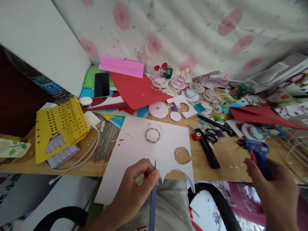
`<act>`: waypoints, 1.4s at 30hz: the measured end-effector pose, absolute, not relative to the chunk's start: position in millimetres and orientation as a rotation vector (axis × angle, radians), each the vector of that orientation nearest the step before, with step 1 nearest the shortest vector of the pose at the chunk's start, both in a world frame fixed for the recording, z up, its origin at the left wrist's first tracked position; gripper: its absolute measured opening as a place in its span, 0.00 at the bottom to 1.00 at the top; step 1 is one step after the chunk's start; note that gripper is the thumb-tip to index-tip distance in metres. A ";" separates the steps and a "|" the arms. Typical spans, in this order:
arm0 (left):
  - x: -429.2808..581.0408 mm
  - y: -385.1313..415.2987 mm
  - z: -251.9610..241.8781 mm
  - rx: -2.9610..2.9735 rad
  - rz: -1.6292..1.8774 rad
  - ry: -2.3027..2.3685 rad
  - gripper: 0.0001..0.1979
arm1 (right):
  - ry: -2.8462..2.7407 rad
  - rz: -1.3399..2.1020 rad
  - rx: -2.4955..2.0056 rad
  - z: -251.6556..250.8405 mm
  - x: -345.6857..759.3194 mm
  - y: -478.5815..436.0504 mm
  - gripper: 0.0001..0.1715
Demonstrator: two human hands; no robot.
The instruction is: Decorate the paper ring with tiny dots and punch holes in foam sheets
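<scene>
My left hand (pixel 137 186) is closed in a pinch on a thin blue stick (pixel 153 199), its tip touching a white paper sheet (pixel 134 150) near a tiny yellow dot. A ring of coloured beads (pixel 153 135) lies on that sheet, and round holes are cut from its right edge. My right hand (pixel 271 189) wraps around the handle of a blue glue gun (pixel 255 149), which is held just above the wooden table (pixel 226 157) at the right.
Black scissors (pixel 209 134) and a black tool lie right of the sheet. Red paper (pixel 137 91), pink paper, a phone (pixel 101 84), a punched yellow sheet (pixel 57 128), a white cable and several bead-decorated white discs (pixel 178 85) crowd the table. A black chair arm curves below.
</scene>
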State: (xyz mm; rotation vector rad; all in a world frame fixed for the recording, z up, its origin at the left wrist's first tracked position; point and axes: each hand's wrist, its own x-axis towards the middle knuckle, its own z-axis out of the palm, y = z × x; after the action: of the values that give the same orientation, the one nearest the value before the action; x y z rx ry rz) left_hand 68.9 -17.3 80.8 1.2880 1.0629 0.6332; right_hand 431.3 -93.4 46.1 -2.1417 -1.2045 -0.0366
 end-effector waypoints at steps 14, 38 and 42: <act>71.5 -25.3 98.3 1.414 0.673 0.965 0.15 | -1.566 -0.281 -1.888 87.9 290.8 -88.6 0.21; 76.5 -24.9 100.1 1.445 0.637 0.953 0.14 | -1.679 -0.389 -1.851 89.3 289.4 -92.5 0.26; 76.5 -25.6 98.9 1.440 0.647 0.940 0.14 | -1.678 -0.389 -1.862 88.6 291.6 -95.2 0.26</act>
State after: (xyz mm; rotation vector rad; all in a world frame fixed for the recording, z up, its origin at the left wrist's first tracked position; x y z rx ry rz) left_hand 76.5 -25.6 98.9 1.4403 0.9398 0.6474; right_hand 291.6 -95.2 88.6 -1.8621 -1.6782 -0.3892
